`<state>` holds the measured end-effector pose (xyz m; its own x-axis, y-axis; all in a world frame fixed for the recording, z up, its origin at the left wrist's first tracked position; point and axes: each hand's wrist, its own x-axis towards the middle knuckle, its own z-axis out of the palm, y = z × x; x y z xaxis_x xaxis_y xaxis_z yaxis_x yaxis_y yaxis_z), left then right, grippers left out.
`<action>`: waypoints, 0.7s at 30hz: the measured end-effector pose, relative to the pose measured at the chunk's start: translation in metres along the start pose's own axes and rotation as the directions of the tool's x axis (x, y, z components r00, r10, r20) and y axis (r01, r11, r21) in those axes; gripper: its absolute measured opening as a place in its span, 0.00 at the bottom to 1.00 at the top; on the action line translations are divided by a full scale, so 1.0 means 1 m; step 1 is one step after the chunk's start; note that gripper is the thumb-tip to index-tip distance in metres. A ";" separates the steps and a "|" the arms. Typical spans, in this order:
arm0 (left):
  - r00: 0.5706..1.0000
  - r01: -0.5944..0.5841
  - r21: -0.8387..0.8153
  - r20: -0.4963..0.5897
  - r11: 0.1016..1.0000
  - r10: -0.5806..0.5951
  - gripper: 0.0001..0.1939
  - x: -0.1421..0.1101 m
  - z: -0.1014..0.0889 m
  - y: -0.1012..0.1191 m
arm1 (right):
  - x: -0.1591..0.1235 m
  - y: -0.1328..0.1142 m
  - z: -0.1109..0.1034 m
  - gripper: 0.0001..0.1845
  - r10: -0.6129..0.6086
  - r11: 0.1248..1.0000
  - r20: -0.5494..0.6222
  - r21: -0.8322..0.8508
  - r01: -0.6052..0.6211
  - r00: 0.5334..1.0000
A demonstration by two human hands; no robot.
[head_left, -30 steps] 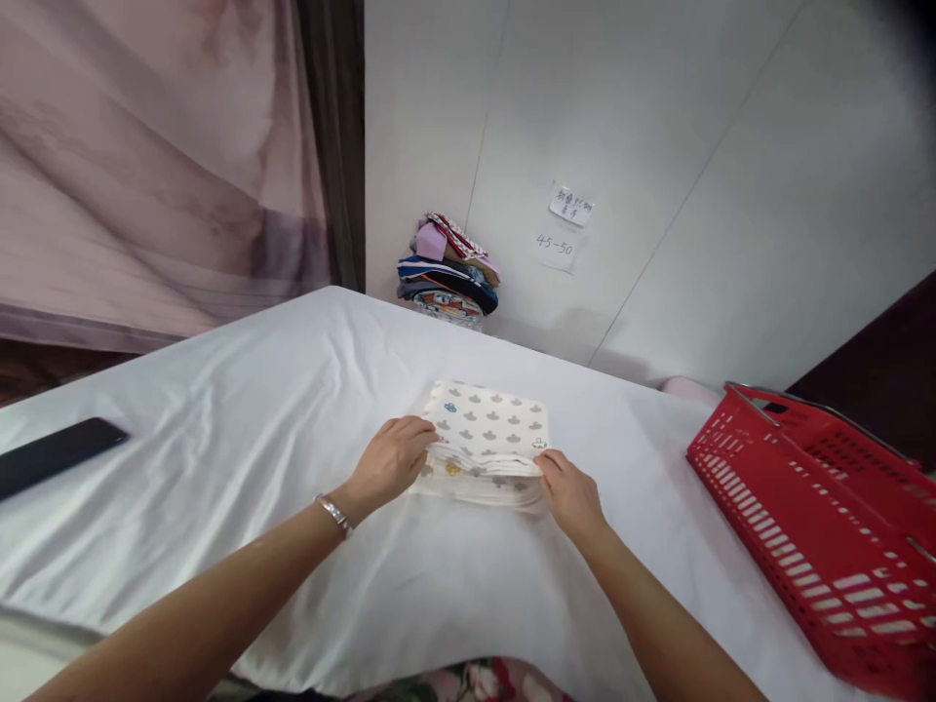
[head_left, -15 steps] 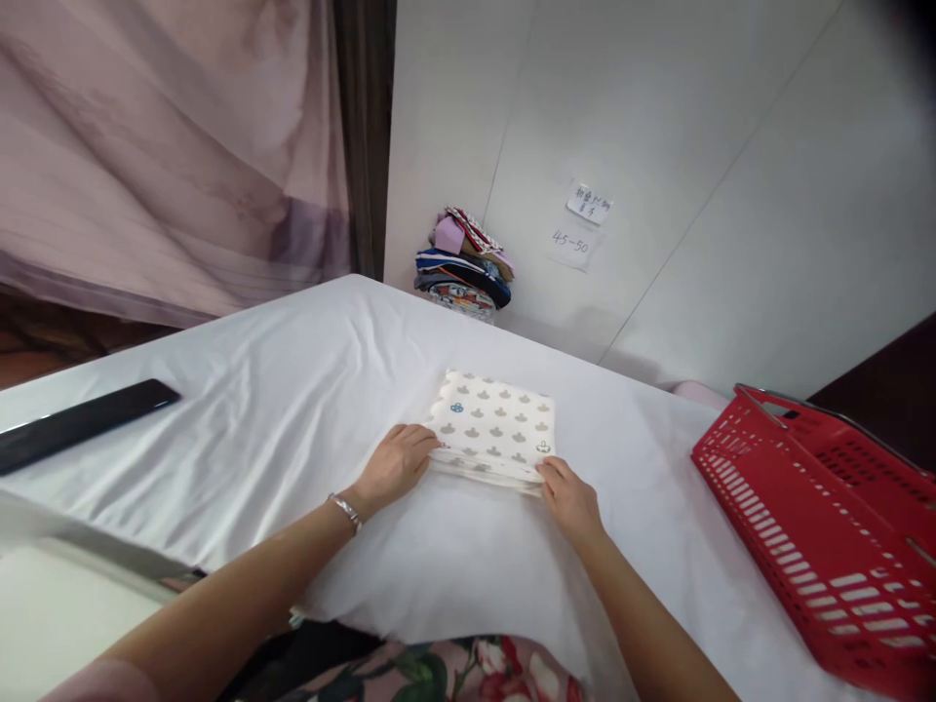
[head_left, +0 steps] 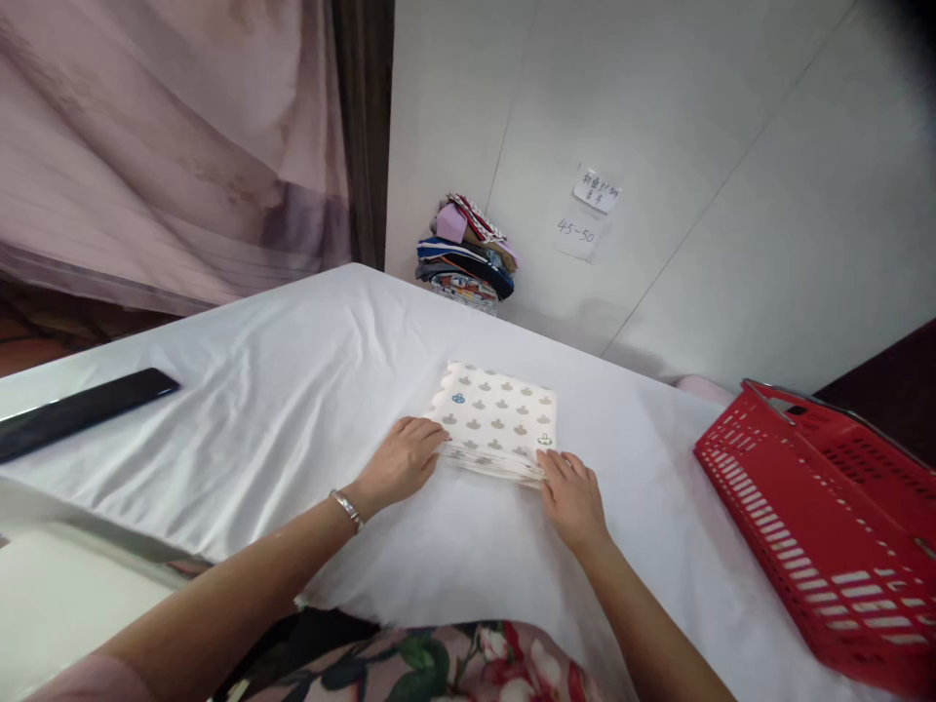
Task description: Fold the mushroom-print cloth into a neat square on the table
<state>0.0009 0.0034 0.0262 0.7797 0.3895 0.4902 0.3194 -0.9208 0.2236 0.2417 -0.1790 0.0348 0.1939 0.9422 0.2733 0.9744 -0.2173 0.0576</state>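
Note:
A folded white cloth (head_left: 497, 414) printed with small grey shapes lies on the white-covered table, its layered edge facing me. One blue motif shows near its left side. At the near left corner, my left hand (head_left: 406, 458) is closed with its fingertips on the edge of the cloth; a silver bracelet circles that wrist. My right hand (head_left: 574, 495) pinches the near right corner, fingers on top. The thumbs are mostly hidden.
A red plastic basket (head_left: 797, 546) with a metal handle stands at the right. Folded clothes (head_left: 468, 253) are stacked by the wall at the back. A black phone-like slab (head_left: 88, 411) lies at the left. Two paper notes (head_left: 585, 214) stick to the wall.
The cloth's near flap, raised and bunched a second ago, has come down level with the near edge, making a flatter, shorter bundle. Both hands stay at its near corners. The view has shifted slightly.

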 end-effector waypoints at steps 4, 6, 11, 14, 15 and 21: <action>0.999 -0.054 -0.017 0.000 0.998 0.054 0.15 0.009 0.008 0.013 | 0.010 -0.018 -0.002 0.21 -0.158 0.980 -0.114 0.107 0.170 0.981; 0.999 -0.041 -0.026 0.010 0.999 0.041 0.13 0.012 0.017 0.014 | 0.015 -0.027 0.006 0.21 -0.207 0.962 -0.120 0.154 0.224 0.971; 1.000 -0.021 -0.116 -0.007 0.993 0.020 0.11 0.003 0.033 0.002 | 0.010 -0.032 0.038 0.27 -0.221 0.952 -0.085 0.199 0.234 0.972; 0.999 -0.010 -0.174 -0.035 0.985 0.004 0.10 -0.001 0.033 -0.003 | 0.004 -0.029 0.047 0.28 -0.222 0.946 -0.102 0.218 0.239 0.970; 0.999 -0.003 -0.184 -0.038 0.983 -0.004 0.10 0.000 0.032 -0.002 | 0.004 -0.029 0.047 0.28 -0.218 0.944 -0.104 0.230 0.237 0.970; 1.000 0.020 -0.144 -0.011 0.989 -0.022 0.10 0.012 0.025 0.011 | 0.019 -0.028 0.032 0.18 -0.163 0.910 -0.123 0.365 0.197 0.979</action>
<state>0.0273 -0.0023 0.0133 0.7666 0.4096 0.4945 0.2543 -0.9008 0.3520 0.2216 -0.1465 0.0077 0.0175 0.9264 0.3760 0.9663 0.0809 -0.2442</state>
